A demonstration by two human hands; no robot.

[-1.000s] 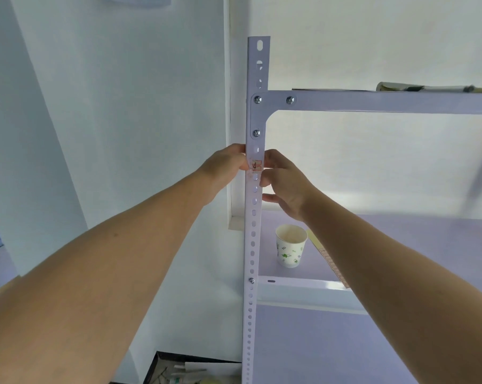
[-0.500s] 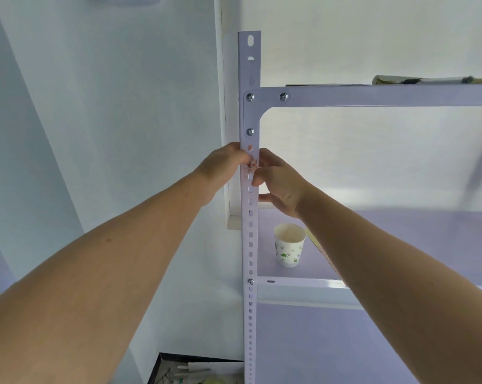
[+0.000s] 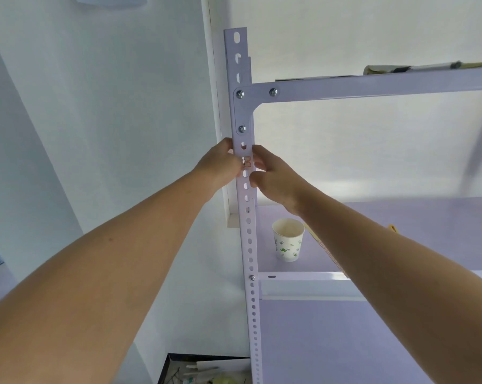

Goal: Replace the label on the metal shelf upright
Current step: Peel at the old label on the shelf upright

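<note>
A pale perforated metal shelf upright (image 3: 248, 234) runs top to bottom in the middle of the head view. A small label (image 3: 246, 161) with orange-red print sits on its front face, just below the corner bracket. My left hand (image 3: 220, 163) reaches in from the left, its fingertips touching the label's left edge. From the right, my right hand (image 3: 273, 176) pinches the upright's right edge at the label. Fingers of both hands hide the label's sides.
A paper cup (image 3: 288, 239) with green leaf print stands on the shelf board (image 3: 400, 217) behind the upright. A horizontal shelf beam (image 3: 372, 84) crosses overhead with papers lying on it. A dark box (image 3: 206, 370) of clutter sits at the bottom. White wall on the left.
The view has shifted slightly. Both hands stay at the label, and their fingers have closed in on its edges a little.
</note>
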